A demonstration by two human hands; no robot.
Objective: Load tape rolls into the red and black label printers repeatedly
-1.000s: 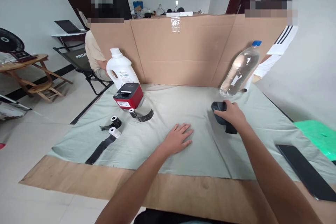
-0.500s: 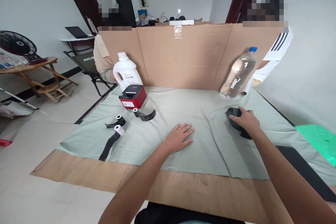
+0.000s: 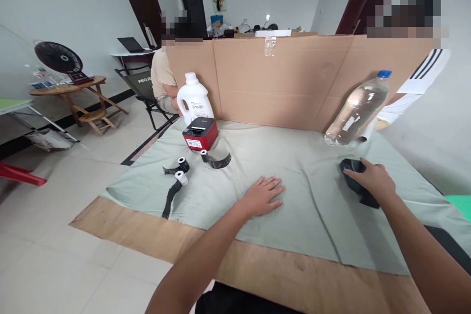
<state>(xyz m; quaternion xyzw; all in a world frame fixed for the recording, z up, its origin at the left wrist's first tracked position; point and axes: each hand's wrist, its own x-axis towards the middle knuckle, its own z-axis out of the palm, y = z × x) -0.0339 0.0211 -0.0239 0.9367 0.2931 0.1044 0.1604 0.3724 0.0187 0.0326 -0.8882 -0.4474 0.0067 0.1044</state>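
Note:
My left hand (image 3: 262,196) lies flat on the pale green cloth (image 3: 257,157), fingers spread and holding nothing. My right hand (image 3: 377,180) grips the upper side of a black object (image 3: 355,181) with a rounded end and a flap at its lower edge. The fingers cover part of it, so its kind is unclear. Left of my left hand lie small paper rolls with black unrolled strips: a white-sided roll (image 3: 180,178), a black roll (image 3: 183,164) and another roll (image 3: 217,160). Behind them is a red and black receipt printer (image 3: 200,134).
A white jug (image 3: 195,100) stands behind the printer. A large clear bottle (image 3: 358,110) with a blue cap leans against the cardboard panel (image 3: 272,83). A dark flat item (image 3: 447,248) lies at the right. Two people sit beyond the panel.
The view has swung left, so everything appears shifted to the right. My left hand stays flat on the cloth, and my right hand keeps its grip on the black object.

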